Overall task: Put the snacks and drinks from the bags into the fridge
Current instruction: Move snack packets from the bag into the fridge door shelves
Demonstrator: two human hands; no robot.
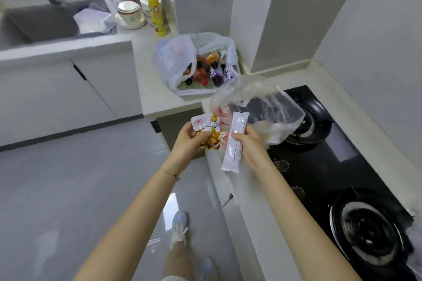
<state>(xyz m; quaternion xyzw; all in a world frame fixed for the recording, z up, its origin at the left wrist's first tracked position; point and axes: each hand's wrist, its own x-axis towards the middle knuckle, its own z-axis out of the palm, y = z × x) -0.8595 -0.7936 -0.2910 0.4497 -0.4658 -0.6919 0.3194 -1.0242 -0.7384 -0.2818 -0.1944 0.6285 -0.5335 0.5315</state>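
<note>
Hands both busy, held up just in front of the counter [150, 80] edge. L hand [190, 141] grips yellow snack pkt [209, 131]: fingers curled round its lower half, pkt roughly upright, white top w/ red print sticking up above the thumb. R hand [251, 146] grips long white pkt [235, 143] round its middle, fingers wrapped over it. That pkt stands near upright, tilted a bit, both ends poking out above & below the hand. The 2 pkts sit just beside each other; can't tell if they touch. Thin bracelet [170, 173] on L wrist.

Right behind the hands: clear bag [262, 102] on counter, mouth open & crumpled, its far side lying over the black hob [331, 166]. More pkts inside it, reddish & pale, too blurred to tell what. Further back, at the counter corner: white bag [175, 57], open at top, w/ drink btls [214, 70] packed in, orange, red & purple, dark caps showing.

Hob has 2 burners: far burner [317, 116] partly under the clear bag, near burner [370, 226] by the R forearm. Far L: sink [38, 23], w/ stack of bowls [129, 12] & yellow squeeze btl [156, 15] beside it. Grey floor [80, 178] below, one shoe [180, 227] in view.
</note>
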